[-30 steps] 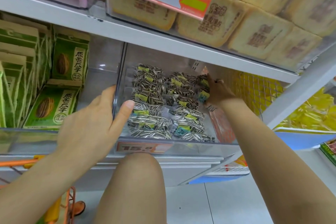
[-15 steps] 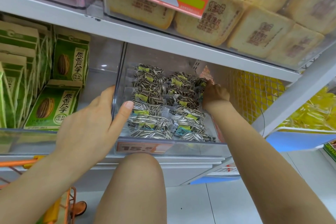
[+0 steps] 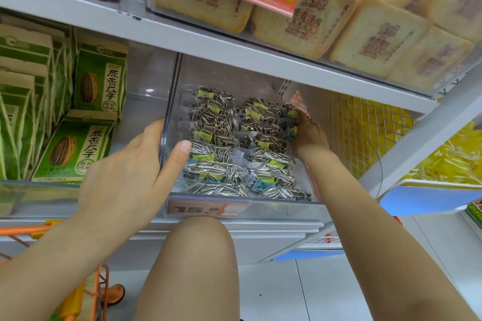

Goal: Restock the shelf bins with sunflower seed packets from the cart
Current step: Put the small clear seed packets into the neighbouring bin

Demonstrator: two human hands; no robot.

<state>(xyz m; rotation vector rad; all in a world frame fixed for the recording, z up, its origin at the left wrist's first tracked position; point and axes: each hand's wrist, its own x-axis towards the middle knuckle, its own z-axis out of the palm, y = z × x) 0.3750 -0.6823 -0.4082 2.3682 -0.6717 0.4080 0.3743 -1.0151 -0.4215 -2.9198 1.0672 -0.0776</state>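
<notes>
Now I see the left hand (image 3: 125, 177) gripping the clear bin's (image 3: 167, 122) left wall, thumb inside, fingers outside | right hand (image 3: 309, 135) deep at the bin's right side, fingers curled into the sunflower seed packets (image 3: 234, 143); whether it grasps any, I cannot tell | packets fill the bin | orange cart (image 3: 86, 292) lower left.

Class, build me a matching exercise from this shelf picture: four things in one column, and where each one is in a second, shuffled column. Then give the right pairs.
Things
1. left hand
2. right hand
3. green seed boxes
4. price tag

Places
A. on the front edge of the clear bin
B. in the bin to the left
C. deep at the clear bin's right side, among the seed packets
D. on the clear bin's left wall, thumb inside

Pairs: 1-D, 2-C, 3-B, 4-A
</notes>
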